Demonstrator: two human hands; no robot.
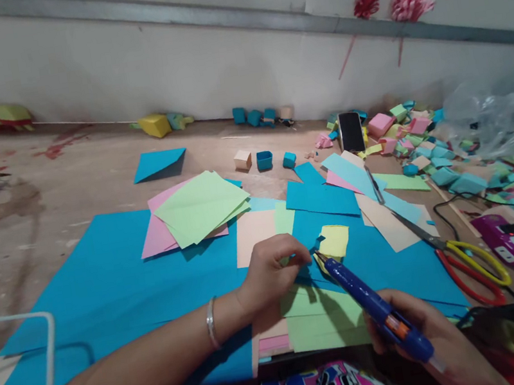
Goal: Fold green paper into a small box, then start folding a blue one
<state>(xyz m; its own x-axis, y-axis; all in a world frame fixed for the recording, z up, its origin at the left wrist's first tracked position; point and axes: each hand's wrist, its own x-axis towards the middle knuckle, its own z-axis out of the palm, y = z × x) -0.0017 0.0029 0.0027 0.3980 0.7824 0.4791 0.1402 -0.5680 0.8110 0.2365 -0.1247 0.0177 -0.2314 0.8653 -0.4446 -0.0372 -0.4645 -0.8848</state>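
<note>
My right hand (419,323) is wrapped around a blue glue gun (363,293) with a clear glue stick at its rear. The gun's nozzle points up and left, close to the fingertips of my left hand. My left hand (273,265) is closed in a pinch on a small blue paper piece (318,244); its fingers partly hide it. Just right of the nozzle sits a small yellow paper box (335,240), its lower side partly hidden by the gun. Beneath both hands lie blue sheets (176,296) and light green sheets (326,321).
Stacked green sheets (201,208) lie left of centre. Scissors (463,264) with red and yellow handles and a purple power socket (508,240) with black cable are at right. Behind stand small paper boxes (243,159), a phone (351,132), heaped paper pieces (423,133) and a pen (374,185).
</note>
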